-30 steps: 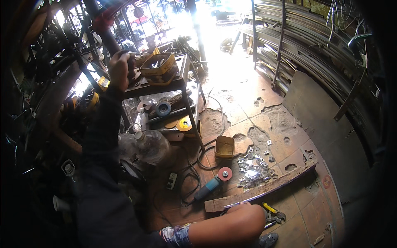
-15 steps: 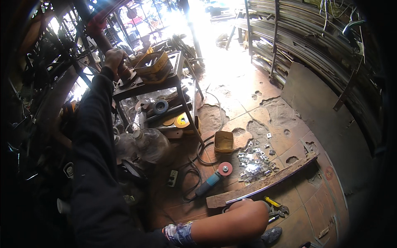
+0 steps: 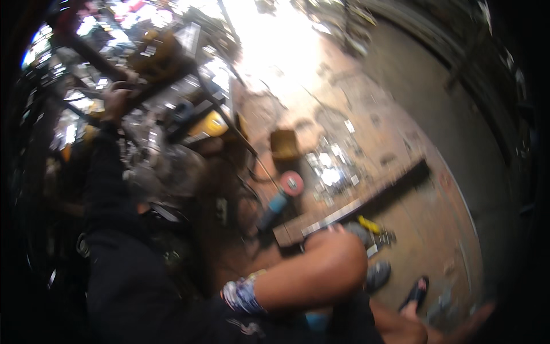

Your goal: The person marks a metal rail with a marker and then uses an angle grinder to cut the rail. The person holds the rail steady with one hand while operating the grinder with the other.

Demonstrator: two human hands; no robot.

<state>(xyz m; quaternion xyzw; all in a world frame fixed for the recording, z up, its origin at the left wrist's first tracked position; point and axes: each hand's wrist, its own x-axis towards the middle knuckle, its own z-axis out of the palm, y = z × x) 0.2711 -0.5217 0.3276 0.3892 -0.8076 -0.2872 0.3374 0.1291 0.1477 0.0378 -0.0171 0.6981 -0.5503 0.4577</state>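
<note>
My left arm, in a dark sleeve, reaches up to the far left. At its end my left hand [image 3: 117,98] is at the near left corner of a metal work table [image 3: 157,86], its fingers curled round the edge, though blurred. A yellow-brown cut-open container [image 3: 157,57] stands on that table. At the lower right rim a skin-coloured smear may be my right hand [image 3: 481,316]; its fingers cannot be made out. An angle grinder [image 3: 278,203] with a reddish disc lies on the floor before my bent knee.
Small metal pieces [image 3: 332,172] lie heaped beside a small open box [image 3: 285,145]. A wooden beam [image 3: 349,209] crosses the floor, with yellow-handled pliers [image 3: 371,224] near it. Clear plastic bottles [image 3: 172,166] stand under the table. A large sheet [image 3: 412,63] leans at the right.
The view has swung and blurred, shifting the floor things up and left. My left hand has come down from the upright brown piece on the table to its near corner. A sandalled foot now shows.
</note>
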